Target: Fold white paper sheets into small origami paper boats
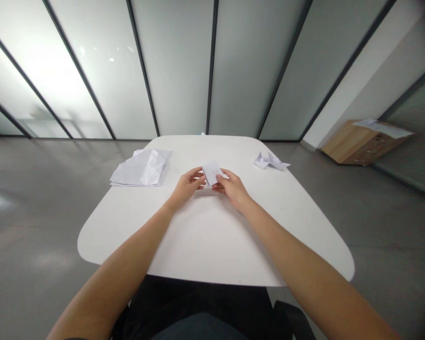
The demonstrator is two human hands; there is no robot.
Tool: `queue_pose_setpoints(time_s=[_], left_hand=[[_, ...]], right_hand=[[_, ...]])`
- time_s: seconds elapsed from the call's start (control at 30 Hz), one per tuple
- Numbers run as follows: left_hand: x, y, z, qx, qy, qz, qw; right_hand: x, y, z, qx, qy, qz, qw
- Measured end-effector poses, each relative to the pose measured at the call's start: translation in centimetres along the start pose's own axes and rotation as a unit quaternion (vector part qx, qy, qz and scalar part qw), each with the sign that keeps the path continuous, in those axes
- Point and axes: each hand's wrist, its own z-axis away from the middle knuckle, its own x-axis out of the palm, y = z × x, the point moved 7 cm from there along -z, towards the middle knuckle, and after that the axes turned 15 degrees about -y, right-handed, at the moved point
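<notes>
The right grip (231, 186) is grasping the small folded paper (211, 171), with the thumb pressing on top and fingers going under. The left grip (187, 185) is curling at the paper's left edge; I cannot tell if it is pinching or only resting close. So the paper is sitting between both, at the right grip's left side, and the right one is being the nearer. Its long side seems to be running far to near, leaning so the near end is pointing right. Under it the white bench (205, 241) is spreading out. Big paper sheets (139, 169) are lying far left, and a folded paper shape (270, 161) is lying far right.
</notes>
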Motion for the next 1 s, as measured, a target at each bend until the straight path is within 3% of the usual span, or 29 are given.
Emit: queue_pose_setpoints(time_s=[0.2,0.47,0.67,0.87,1.0], left_hand=[[0.0,0.1,-0.2,0.004,0.016,-0.082,0.996],[-1.1,-0.2,0.0,-0.006,0.082,-0.174,0.981],[-0.6,0.6,0.1,0.008,0.050,-0.199,0.979],[0.0,2.2,0.4,0.053,0.015,-0.368,0.928],[1.0,2.3,0.5,0.055,-0.041,-0.368,0.927]], right_hand=[[0.8,0.6,0.0,0.021,-0.022,-0.033,0.999],[2.9,1.1,0.2,0.025,-0.084,0.069,0.994],[3.1,1.1,0.4,0.049,-0.097,-0.035,0.994],[2.4,1.0,0.3,0.087,-0.049,-0.147,0.984],[1.9,0.7,0.4,0.090,-0.042,-0.176,0.979]])
